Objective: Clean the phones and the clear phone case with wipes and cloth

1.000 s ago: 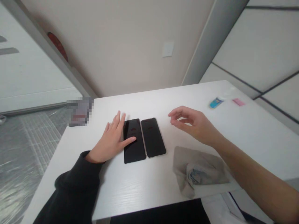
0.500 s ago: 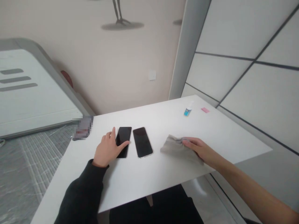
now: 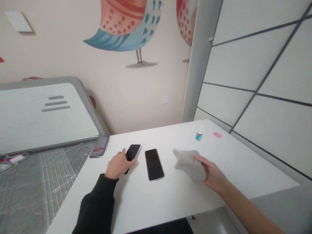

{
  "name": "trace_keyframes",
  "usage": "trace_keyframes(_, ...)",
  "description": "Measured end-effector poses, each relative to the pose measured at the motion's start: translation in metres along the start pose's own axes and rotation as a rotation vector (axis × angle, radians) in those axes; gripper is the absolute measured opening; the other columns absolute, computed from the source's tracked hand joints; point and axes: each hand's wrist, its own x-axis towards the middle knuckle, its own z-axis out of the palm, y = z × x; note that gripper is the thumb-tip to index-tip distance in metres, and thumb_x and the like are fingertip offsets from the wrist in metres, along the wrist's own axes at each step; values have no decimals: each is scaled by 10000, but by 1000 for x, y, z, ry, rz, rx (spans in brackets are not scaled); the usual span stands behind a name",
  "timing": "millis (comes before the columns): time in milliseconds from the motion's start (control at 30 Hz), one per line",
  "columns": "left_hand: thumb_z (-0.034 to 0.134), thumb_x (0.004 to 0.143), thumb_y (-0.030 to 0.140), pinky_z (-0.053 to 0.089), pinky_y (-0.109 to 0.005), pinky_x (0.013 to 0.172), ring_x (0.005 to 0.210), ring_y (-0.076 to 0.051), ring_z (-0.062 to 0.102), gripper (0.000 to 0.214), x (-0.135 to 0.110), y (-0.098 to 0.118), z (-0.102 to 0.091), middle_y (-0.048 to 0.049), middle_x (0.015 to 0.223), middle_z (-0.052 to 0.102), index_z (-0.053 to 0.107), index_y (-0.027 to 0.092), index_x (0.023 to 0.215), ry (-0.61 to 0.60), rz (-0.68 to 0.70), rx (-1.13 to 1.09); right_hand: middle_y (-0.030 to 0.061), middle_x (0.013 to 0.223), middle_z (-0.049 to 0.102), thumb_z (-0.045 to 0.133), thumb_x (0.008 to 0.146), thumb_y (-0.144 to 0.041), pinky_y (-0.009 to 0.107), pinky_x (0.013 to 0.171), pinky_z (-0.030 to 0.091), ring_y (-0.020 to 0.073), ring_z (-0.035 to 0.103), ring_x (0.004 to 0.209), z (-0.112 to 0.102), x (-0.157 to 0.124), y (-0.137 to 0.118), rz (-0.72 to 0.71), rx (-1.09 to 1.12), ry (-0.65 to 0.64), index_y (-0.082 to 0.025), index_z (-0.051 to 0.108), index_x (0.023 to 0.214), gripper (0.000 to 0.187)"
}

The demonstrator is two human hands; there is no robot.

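My left hand [image 3: 119, 165] is closed around the sides of a black smartphone [image 3: 133, 151], which is tilted up toward one side. To its right a second smartphone [image 3: 154, 165] with a pale edge lies flat on the white table [image 3: 146, 204], dark screen up. In my right hand [image 3: 213, 174] a light grey cloth [image 3: 190, 164] is pinched between thumb and fingers, its loose part hanging above the table to the left.
Toward the back right of the table stand a small bottle [image 3: 199, 134] with a blue label and a flat pink piece [image 3: 218, 134]. A blurred-out item [image 3: 99, 146] lies at the left edge. White panels [image 3: 275, 130] flank the right side.
My left hand has taken hold of the left smartphone and tilted it. My right hand has raised the cloth off the table. The view has tipped upward.
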Motion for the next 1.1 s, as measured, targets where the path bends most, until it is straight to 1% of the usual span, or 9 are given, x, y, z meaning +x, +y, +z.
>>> trace_keyframes(167,505,817,551,543,-382,805,1036,-296,681,804,-3,-8,-17,-157,1291,681,413,163,1515,-240,90,-640,69,954,792,810,746,-465,358,701,596,291,744,871,29,14,1,10,28,-11,-224,737,937,316)
trace_keyframes(233,454,809,596,552,-399,769,1028,-321,688,837,-7,1,-9,-188,1302,674,415,140,1510,-359,138,-1027,87,1082,778,796,758,-545,382,827,589,312,718,1039,49,20,2,-111,-36,8,-230,713,1026,422)
trace_keyframes(300,421,810,631,557,-406,762,1021,-335,690,819,-9,11,5,-209,1267,689,513,101,1428,-404,149,-1218,95,1198,746,753,805,-582,391,970,539,304,665,1175,71,26,6,-273,-161,3,-236,671,1128,481)
trace_keyframes(433,455,850,557,564,-451,830,1040,-344,697,669,-10,19,30,-199,1208,720,621,96,1305,-516,127,-1484,111,1207,731,609,928,-557,382,1004,498,286,648,1184,107,34,19,-464,-488,-201,-222,571,1259,472)
trace_keyframes(633,509,928,441,563,-456,872,922,-303,733,451,-16,18,45,-137,963,780,707,95,1141,-594,32,-1675,85,825,723,506,967,-504,409,743,548,312,700,816,126,43,50,-426,-824,-242,-242,553,1063,283)
trace_keyframes(733,526,941,431,553,-378,873,900,-273,733,412,-21,24,50,-104,901,781,734,98,1066,-547,27,-1728,158,966,738,489,983,-466,530,874,556,364,704,934,125,42,67,-656,-1104,-476,-194,598,1100,316)
trace_keyframes(867,526,964,439,542,-312,793,820,-231,729,404,-26,29,55,-78,888,782,740,114,1072,-516,9,-1744,237,1209,703,480,1004,-515,690,1128,371,425,612,1220,118,47,78,-1025,-1346,-737,-106,598,1273,504)
trace_keyframes(1033,569,968,488,533,-304,740,750,-217,728,503,-29,30,59,-113,967,786,688,84,1243,-581,-6,-1697,307,1190,690,375,1004,-621,714,1104,392,449,630,1186,111,56,80,-1074,-1405,-517,-10,559,1329,716)
trace_keyframes(1100,547,977,502,533,-298,710,728,-211,726,529,-29,30,60,-122,983,786,675,79,1268,-567,13,-1694,318,1229,678,373,989,-659,702,1092,416,449,631,1190,110,52,85,-1118,-1364,-529,4,534,1373,784)
